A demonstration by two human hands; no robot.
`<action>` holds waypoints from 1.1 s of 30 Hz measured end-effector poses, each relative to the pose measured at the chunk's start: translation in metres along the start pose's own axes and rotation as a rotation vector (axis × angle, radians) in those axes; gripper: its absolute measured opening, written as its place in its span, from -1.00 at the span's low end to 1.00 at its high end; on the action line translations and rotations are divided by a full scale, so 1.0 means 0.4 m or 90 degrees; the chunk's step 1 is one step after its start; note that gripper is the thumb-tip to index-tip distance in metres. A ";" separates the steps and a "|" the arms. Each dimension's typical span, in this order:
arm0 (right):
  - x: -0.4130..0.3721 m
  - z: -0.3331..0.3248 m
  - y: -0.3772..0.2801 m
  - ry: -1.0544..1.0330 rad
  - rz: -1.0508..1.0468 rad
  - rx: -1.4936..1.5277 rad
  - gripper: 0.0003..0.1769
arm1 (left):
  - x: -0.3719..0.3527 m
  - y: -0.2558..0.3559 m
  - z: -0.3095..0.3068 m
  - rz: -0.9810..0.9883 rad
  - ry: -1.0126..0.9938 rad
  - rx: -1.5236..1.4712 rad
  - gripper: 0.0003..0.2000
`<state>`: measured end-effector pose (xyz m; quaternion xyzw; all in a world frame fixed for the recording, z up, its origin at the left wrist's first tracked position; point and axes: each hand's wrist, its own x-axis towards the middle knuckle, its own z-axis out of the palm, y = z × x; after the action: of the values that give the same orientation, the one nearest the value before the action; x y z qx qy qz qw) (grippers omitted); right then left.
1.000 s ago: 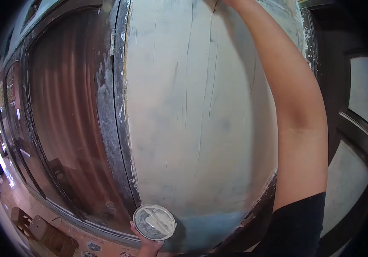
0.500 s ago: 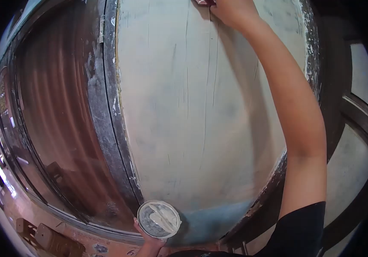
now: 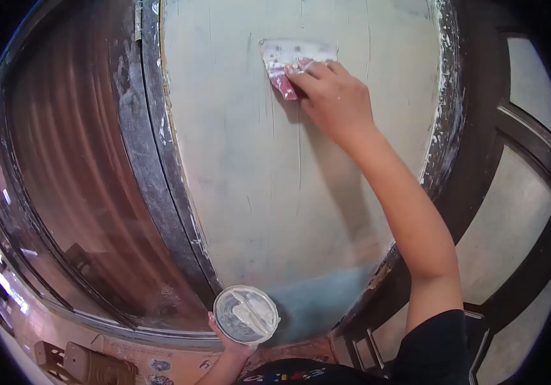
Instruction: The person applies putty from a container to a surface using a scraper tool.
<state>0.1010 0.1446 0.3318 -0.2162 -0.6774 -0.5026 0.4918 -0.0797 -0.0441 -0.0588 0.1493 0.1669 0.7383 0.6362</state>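
My right hand grips a putty knife with a wide, whitish-smeared blade and a reddish handle. The blade lies against the upper part of a pale door panel marked by thin vertical cracks. Low in the view, my left hand holds a round tub from below and the side. White putty sits in the tub, with a ridge across its middle. Most fingers of my left hand are hidden beneath the tub.
A dark, paint-spotted frame with a hinge borders the panel on the left, beside a brown curtain behind glass. Dark-framed panels stand to the right. A brown plastic stool is on the floor at lower left.
My right hand has come down the panel with the putty knife, bringing the blade fully into view. The tub has shifted slightly right and up in the view.
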 end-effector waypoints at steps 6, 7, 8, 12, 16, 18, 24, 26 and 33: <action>-0.236 -0.016 -0.117 -0.096 0.033 0.008 -0.54 | -0.018 0.008 0.011 -0.019 -0.027 -0.018 -0.16; -0.288 -0.015 -0.139 -0.122 0.045 0.020 -0.54 | -0.023 0.007 0.007 -0.022 -0.025 -0.018 -0.16; -0.338 -0.016 -0.165 -0.148 0.056 0.033 -0.54 | -0.025 0.007 0.002 -0.020 -0.013 -0.021 -0.16; -0.538 -0.032 -0.289 -0.229 0.085 0.080 -0.52 | -0.042 0.011 -0.013 -0.028 0.015 0.009 -0.16; -0.740 -0.042 -0.423 -0.271 0.112 0.120 -0.66 | -0.065 0.016 -0.013 -0.044 0.010 0.009 -0.16; -0.842 -0.049 -0.484 -0.299 0.122 0.141 -0.65 | -0.073 0.016 -0.033 -0.038 0.026 0.008 -0.16; -1.067 -0.070 -0.616 -0.403 0.156 0.212 -0.43 | -0.096 0.017 -0.035 -0.025 0.032 -0.023 -0.15; -1.081 -0.080 -0.631 -0.428 0.180 0.233 -0.42 | -0.110 0.019 -0.040 -0.027 0.042 -0.044 -0.16; -0.985 -0.167 -0.569 -0.424 0.237 0.332 -0.57 | -0.120 0.015 -0.062 0.004 0.053 -0.024 -0.15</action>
<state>0.1185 0.0730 -0.1220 -0.3532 -0.8519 -0.1218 0.3670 -0.0888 -0.0936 -0.0786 0.1070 0.1793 0.7488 0.6290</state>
